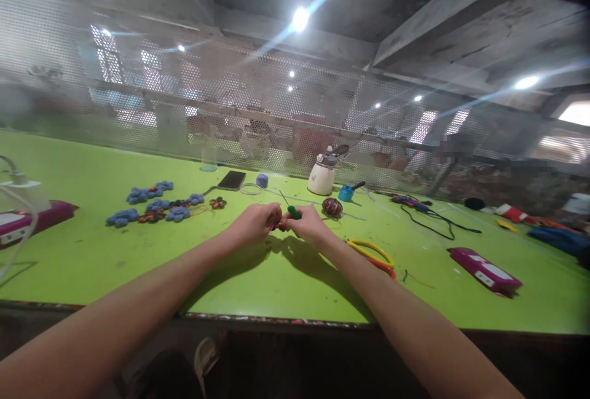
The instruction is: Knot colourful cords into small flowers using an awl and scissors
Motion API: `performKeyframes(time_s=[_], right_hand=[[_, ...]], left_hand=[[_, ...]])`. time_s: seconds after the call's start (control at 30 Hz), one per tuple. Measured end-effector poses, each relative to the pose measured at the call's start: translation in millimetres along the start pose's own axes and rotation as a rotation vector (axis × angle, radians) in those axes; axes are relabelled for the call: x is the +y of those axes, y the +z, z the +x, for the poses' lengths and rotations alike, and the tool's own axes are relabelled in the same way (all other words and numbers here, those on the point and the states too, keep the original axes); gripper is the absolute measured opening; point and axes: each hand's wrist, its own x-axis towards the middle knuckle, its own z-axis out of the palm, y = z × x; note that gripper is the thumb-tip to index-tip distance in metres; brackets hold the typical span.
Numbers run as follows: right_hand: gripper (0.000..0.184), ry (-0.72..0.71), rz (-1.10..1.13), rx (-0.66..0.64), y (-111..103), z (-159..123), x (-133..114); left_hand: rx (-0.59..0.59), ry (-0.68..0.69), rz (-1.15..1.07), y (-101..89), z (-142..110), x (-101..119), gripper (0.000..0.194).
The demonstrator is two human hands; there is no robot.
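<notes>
Both my hands meet over the middle of the green table. My left hand is closed in a pinch on a small dark red crocheted piece. My right hand is closed round a crochet hook with a green handle, its thin metal shaft pointing up and left. A multicoloured yarn ball lies just behind my right hand. Several blue crocheted flowers and small orange ones lie to the left.
Yellow and red scissors lie by my right forearm. A white kettle-like jug, a blue cup, a phone and a blue yarn ball stand further back. Pink cases lie on both sides. Mesh screen behind.
</notes>
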Motion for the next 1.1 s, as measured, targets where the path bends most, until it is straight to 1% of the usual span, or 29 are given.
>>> performKeyframes(time_s=[0.13,0.23,0.33,0.4,0.53,0.63,0.73,0.87,0.97,1.03,1.1], right_hand=[[0.012,0.033,0.139,-0.048,2,-5,-3],[0.016,0.053,0.207,-0.092,2,-6,-4],[0.022,0.061,0.226,-0.135,-2,-3,-3],[0.027,0.053,0.223,-0.155,-5,-1,-1],[0.032,0.014,0.186,-0.15,-7,0,1],[0.03,-0.022,0.115,-0.113,-6,0,1],[0.021,-0.087,-0.002,-0.042,-6,1,2],[0.011,-0.243,-0.203,0.075,-7,0,1],[0.005,-0.367,-0.348,0.134,-8,-4,-2],[0.001,-0.424,-0.425,0.156,-9,-7,-5],[0.004,-0.451,-0.477,0.18,-11,-8,-7]], left_hand=[[-0.002,0.024,0.035,-1.5,-1,3,0.009],[0.011,0.027,0.035,-2.0,-1,5,0.006],[0.017,0.015,0.004,-0.7,-1,5,0.01],[0.013,0.004,-0.031,0.5,-1,4,0.009],[0.007,-0.003,-0.099,0.8,0,5,0.006],[0.0,-0.003,-0.132,-1.0,1,6,0.005],[-0.009,-0.007,-0.153,-2.0,1,5,0.004],[-0.02,-0.003,-0.161,-0.8,2,0,0.003],[-0.027,0.013,-0.154,0.2,2,-1,0.004],[-0.021,0.03,-0.145,0.4,2,0,0.006],[-0.006,0.051,-0.133,0.3,1,0,0.007]])
